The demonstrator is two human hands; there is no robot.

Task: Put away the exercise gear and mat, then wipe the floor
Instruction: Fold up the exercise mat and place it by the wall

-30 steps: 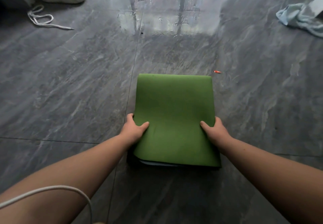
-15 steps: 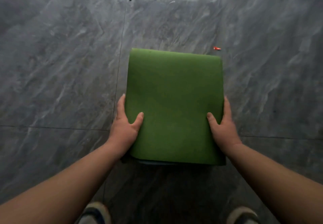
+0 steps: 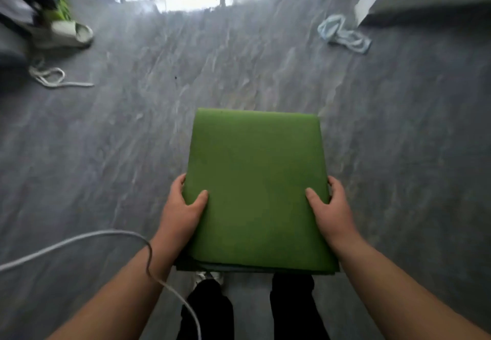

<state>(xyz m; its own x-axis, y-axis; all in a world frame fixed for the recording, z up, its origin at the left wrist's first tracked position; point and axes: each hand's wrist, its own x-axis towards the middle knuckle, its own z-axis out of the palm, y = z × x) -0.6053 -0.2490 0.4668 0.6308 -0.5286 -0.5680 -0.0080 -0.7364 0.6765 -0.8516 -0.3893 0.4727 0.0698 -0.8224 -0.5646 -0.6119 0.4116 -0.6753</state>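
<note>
Now the folded green mat [image 3: 256, 191] was up off the floor [image 3: 111, 153] and in my hands, where half a second before it had lain flat on the tiles with my palms only closing on its sides. I held it level in front of me, above my legs, its folded edge pointing away and its open layers toward my body. My left hand [image 3: 180, 212] grasped the left edge, thumb pressed on top and fingers wrapped underneath; my right hand [image 3: 330, 212] grasped the right edge the same way. I had risen with it: the room had opened out in view, and my dark trousers and a shoe showed below the mat's near edge.

To my mind that meant the pick-up was done and the carrying was next. Where the mat belonged I could not tell from here.

Out on the floor, a crumpled pale blue cloth [image 3: 342, 34] lay toward the far right, near the foot of a white-edged wall, and I judged it would serve for the wiping later. Toward the far left lay a loose white rope [image 3: 50, 78], possibly gear to be stowed, and beyond it a pale slipper [image 3: 70, 34] beside some blurred dark things. A grey cable [image 3: 79, 238] looped across my left forearm.
</note>
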